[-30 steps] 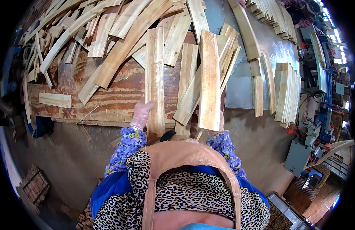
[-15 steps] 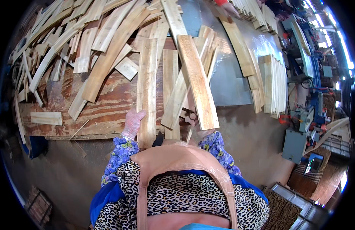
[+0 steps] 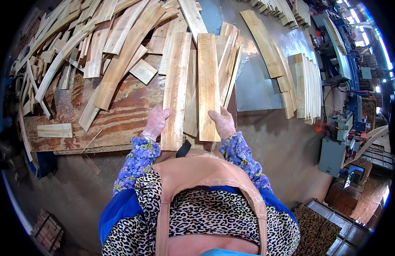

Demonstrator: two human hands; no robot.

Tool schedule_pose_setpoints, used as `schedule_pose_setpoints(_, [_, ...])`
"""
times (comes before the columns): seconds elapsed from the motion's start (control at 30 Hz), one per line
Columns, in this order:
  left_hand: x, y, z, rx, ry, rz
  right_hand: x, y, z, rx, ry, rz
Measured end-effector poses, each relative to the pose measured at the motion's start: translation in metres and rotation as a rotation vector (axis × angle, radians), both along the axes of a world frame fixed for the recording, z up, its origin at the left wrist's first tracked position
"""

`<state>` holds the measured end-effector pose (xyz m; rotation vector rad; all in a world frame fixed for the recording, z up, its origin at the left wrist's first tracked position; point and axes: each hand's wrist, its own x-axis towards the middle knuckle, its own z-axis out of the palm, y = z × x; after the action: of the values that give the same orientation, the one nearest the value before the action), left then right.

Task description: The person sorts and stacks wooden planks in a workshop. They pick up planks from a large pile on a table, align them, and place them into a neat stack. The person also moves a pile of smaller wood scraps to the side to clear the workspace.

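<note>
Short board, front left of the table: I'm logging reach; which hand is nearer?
Left. The left hand is right of the short board; the right hand is farther right.

Thin, pale pinkish knit gloves (image 3: 153, 129) cover the person's left hand (image 3: 158, 120) and right hand (image 3: 223, 122); the floral sleeves (image 3: 140, 155) are purple-blue, dotted with yellow and gathered at the wrists; a leopard-print top (image 3: 193, 211) in black, cream and tan has bright blue fabric (image 3: 120, 213) at its sides; over it sits a plain tan apron (image 3: 187, 170) with a curved upper band and two long straps (image 3: 163, 226).
</note>
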<state>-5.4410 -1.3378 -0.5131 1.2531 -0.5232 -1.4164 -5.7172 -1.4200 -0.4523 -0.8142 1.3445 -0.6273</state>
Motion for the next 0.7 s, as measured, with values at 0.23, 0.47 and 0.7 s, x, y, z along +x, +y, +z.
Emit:
schedule_pose_setpoints(0.23, [-0.015, -0.035, 0.027, 0.217, -0.853, -0.282, -0.031, 0.025, 0.006, -0.058, 0.01, -0.14])
schedule_pose_setpoints(0.47, [-0.081, -0.06, 0.071, -0.007, -0.572, -0.32, -0.033, 0.024, -0.007, -0.178, 0.089, -0.257])
schedule_pose_setpoints(0.7, [-0.113, -0.062, 0.063, -0.069, -0.452, -0.308, 0.027, 0.025, 0.042, -0.622, 0.752, 0.426])
